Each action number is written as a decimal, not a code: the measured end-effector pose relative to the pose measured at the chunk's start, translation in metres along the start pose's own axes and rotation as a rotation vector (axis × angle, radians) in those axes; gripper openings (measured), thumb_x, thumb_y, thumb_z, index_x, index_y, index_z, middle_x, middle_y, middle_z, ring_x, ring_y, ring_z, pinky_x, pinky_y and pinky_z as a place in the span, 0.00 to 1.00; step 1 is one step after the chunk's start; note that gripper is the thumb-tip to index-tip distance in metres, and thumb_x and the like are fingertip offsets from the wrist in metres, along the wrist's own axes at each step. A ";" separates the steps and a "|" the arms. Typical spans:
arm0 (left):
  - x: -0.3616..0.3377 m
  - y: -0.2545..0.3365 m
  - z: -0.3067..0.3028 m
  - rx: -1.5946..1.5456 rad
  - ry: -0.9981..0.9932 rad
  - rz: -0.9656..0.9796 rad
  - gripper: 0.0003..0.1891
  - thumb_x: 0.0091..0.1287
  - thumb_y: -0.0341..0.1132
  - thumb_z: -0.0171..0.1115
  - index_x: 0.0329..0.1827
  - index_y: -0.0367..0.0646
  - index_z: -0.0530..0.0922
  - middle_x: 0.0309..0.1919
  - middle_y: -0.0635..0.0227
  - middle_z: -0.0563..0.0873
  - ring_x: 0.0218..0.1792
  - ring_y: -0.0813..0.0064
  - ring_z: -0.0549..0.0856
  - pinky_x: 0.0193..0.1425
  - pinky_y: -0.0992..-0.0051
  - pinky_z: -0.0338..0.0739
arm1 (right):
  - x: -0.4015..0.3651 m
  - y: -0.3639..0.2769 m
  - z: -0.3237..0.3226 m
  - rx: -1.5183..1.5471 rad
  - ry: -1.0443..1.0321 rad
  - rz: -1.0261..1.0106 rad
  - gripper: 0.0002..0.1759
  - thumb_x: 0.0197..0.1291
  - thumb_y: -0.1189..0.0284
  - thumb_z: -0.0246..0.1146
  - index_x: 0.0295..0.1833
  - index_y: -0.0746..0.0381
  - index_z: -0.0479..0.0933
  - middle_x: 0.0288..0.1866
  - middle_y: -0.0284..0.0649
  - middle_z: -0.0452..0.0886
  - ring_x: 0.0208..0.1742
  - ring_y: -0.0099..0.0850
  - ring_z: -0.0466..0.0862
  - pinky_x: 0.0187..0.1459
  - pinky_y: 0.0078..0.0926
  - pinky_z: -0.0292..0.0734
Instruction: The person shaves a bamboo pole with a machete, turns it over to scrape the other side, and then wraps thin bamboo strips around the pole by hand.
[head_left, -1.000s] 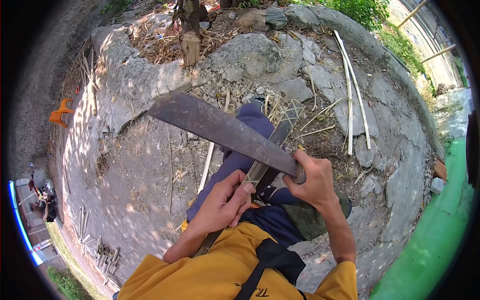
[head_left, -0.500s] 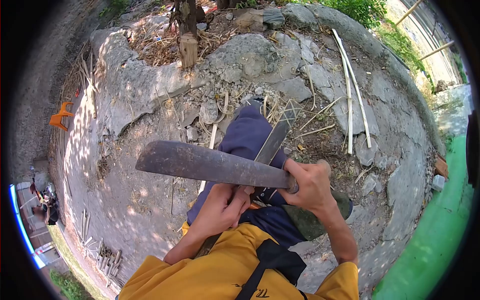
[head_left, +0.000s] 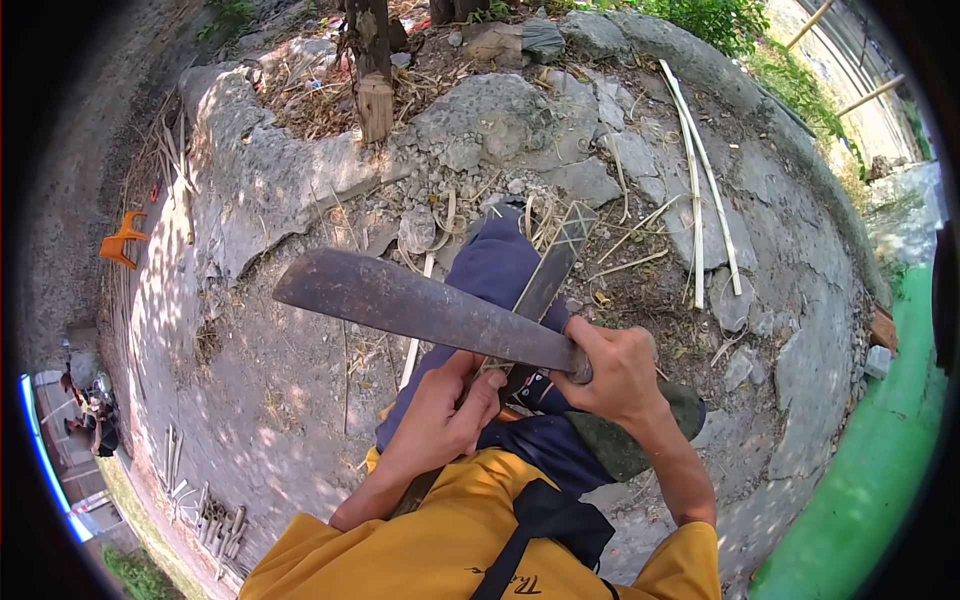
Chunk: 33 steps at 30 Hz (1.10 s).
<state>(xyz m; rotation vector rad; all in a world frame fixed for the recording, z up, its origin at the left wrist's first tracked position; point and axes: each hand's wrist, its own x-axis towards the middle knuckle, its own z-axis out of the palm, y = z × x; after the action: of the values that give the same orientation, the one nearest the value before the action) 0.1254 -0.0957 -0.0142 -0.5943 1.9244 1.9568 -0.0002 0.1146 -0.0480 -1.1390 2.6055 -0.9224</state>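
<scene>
A broad, dark machete [head_left: 425, 308] is in my right hand [head_left: 622, 378], its fingers wrapped round the handle. The blade points left and crosses above a long, dark, flat scabbard-like piece [head_left: 548, 280] with pale strips bound crosswise near its far end. That piece runs from my chest out between my legs. Just below the blade, my left hand [head_left: 445, 408] is closed on it, thumb and fingers pinched at a pale binding. The blade hides part of the piece and some of my left fingertips.
Two long pale split strips [head_left: 697, 190] lie on the broken concrete ahead to the right. A cut wooden post [head_left: 375, 105] stands at the top among rubble. An orange plastic chair [head_left: 124, 240] and a person [head_left: 98, 425] are far left. Green sheeting [head_left: 860, 450] is at right.
The machete's blade has tilted, its tip swinging away from my body, so more of my left fingertips and the binding show. Both hands keep their holds.
</scene>
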 end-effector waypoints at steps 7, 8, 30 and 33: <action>0.001 0.008 0.001 -0.041 -0.034 0.002 0.12 0.87 0.36 0.52 0.53 0.33 0.75 0.22 0.73 0.75 0.13 0.85 0.71 0.18 0.81 0.64 | 0.005 0.009 0.002 0.007 0.022 0.041 0.25 0.47 0.58 0.81 0.43 0.57 0.75 0.30 0.40 0.86 0.30 0.47 0.88 0.29 0.44 0.76; 0.001 0.008 0.002 -0.052 -0.022 -0.006 0.12 0.87 0.36 0.52 0.52 0.33 0.74 0.22 0.73 0.75 0.13 0.85 0.71 0.18 0.81 0.63 | 0.002 0.004 0.002 -0.001 0.007 0.024 0.25 0.47 0.59 0.81 0.43 0.57 0.76 0.30 0.40 0.86 0.30 0.47 0.88 0.29 0.45 0.76; 0.002 0.002 0.000 -0.128 -0.067 -0.033 0.12 0.89 0.39 0.51 0.50 0.39 0.72 0.23 0.74 0.74 0.13 0.86 0.69 0.19 0.82 0.63 | 0.013 0.015 -0.003 -0.030 0.042 -0.027 0.23 0.46 0.59 0.80 0.42 0.55 0.78 0.29 0.39 0.87 0.30 0.44 0.89 0.29 0.44 0.77; 0.001 0.004 -0.001 -0.101 -0.067 0.000 0.12 0.89 0.40 0.50 0.50 0.39 0.72 0.23 0.75 0.74 0.13 0.86 0.69 0.18 0.82 0.62 | 0.017 0.019 0.000 -0.055 0.017 -0.048 0.23 0.46 0.59 0.80 0.43 0.55 0.78 0.28 0.39 0.86 0.30 0.45 0.89 0.31 0.44 0.78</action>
<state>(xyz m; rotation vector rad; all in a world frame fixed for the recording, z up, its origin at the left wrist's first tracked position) 0.1224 -0.0964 -0.0112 -0.5473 1.7950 2.0566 -0.0238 0.1125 -0.0571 -1.2175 2.6431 -0.8782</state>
